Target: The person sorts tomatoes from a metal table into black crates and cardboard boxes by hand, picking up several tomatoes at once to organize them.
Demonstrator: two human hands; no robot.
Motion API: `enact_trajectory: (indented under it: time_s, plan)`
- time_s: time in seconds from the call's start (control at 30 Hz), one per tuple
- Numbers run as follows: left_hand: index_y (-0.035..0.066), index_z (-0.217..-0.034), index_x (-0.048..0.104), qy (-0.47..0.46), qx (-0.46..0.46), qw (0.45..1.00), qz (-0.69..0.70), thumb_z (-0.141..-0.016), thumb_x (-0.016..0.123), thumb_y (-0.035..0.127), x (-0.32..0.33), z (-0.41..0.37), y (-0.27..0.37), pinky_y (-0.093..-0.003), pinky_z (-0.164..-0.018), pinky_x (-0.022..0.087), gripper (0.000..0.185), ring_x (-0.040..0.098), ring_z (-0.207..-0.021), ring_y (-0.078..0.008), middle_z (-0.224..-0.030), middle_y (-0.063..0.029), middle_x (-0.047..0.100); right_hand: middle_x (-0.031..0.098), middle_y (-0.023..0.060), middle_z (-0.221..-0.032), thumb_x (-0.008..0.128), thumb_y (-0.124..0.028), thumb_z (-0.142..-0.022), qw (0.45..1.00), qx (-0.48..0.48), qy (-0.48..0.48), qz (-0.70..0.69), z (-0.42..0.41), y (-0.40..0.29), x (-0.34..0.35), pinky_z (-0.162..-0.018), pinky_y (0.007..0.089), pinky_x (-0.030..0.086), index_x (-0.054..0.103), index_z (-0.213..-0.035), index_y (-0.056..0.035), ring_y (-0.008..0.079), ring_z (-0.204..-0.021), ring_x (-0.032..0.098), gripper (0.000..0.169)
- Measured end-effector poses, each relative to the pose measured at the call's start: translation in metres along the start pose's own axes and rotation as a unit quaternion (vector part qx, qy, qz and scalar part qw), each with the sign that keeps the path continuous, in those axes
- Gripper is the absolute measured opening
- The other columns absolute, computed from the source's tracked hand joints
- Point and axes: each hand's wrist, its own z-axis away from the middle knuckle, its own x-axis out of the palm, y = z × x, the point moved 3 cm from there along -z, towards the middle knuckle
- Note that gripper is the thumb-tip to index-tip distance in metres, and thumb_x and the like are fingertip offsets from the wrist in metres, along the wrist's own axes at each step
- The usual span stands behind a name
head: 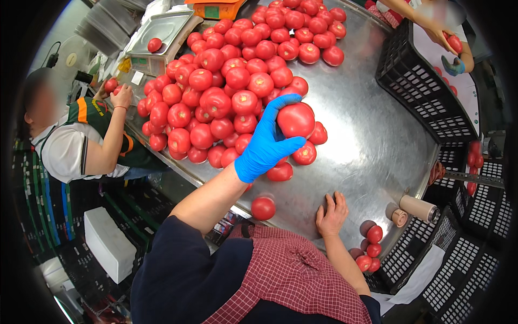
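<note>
My left hand [265,141], in a blue disposable glove, grips a large red tomato [296,120] between thumb and fingers at the right side of a big heap of tomatoes [220,101]. The heap is spread over a stainless steel table [352,105]. My bare right hand [332,214] rests on the metal near the front edge, fingers a little apart and holding nothing. Between my hands, close to my apron, lies a single tomato [263,208]. Several more tomatoes [371,248] sit at the table's right front corner.
A scale [162,34] bearing one tomato stands at the back left, beside a co-worker [93,137] holding tomatoes. Black plastic crates [421,85] line the right side; another person's hands [445,44] are above one. A tumbler [419,208] lies near the right edge.
</note>
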Motion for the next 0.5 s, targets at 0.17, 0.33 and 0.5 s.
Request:
enact_trajectory:
  time_s: [0.17, 0.33, 0.5]
  plan:
    - [0.010, -0.145, 0.042, 0.021, -0.006, 0.999, -0.029, -0.085, 0.066, 0.009, 0.004, 0.002, 0.003, -0.0397, -0.117, 0.036, 0.064, 0.042, -0.139, -0.0231, -0.147, -0.0095, 0.046, 0.048, 0.0146, -0.144, 0.070, -0.019, -0.081, 1.000, 0.000, 0.000, 0.001, 0.000, 0.000, 0.001, -0.109, 0.0495, 0.033, 0.061, -0.129, -0.0101, 0.0353, -0.138, 0.042, 0.050]
    - [0.007, -0.138, 0.054, 0.074, -0.023, 0.997, 0.004, -0.095, 0.055, 0.011, 0.003, -0.001, -0.004, -0.0332, -0.103, 0.048, 0.043, 0.054, -0.125, -0.0194, -0.138, -0.0078, 0.056, 0.048, 0.0140, -0.144, 0.070, -0.019, -0.081, 1.000, -0.001, 0.000, 0.001, 0.000, 0.000, 0.000, -0.109, 0.0495, 0.033, 0.061, -0.129, -0.0098, 0.0354, -0.138, 0.042, 0.050]
    - [0.008, -0.137, 0.057, 0.156, -0.103, 0.978, 0.087, -0.106, 0.050, 0.028, -0.010, -0.004, -0.023, -0.0336, -0.089, 0.056, 0.038, 0.059, -0.116, -0.0174, -0.135, -0.0059, 0.058, 0.048, 0.0142, -0.144, 0.070, -0.020, -0.081, 1.000, -0.002, -0.001, 0.001, -0.001, 0.000, -0.001, -0.109, 0.0495, 0.033, 0.061, -0.130, -0.0095, 0.0355, -0.138, 0.042, 0.050]
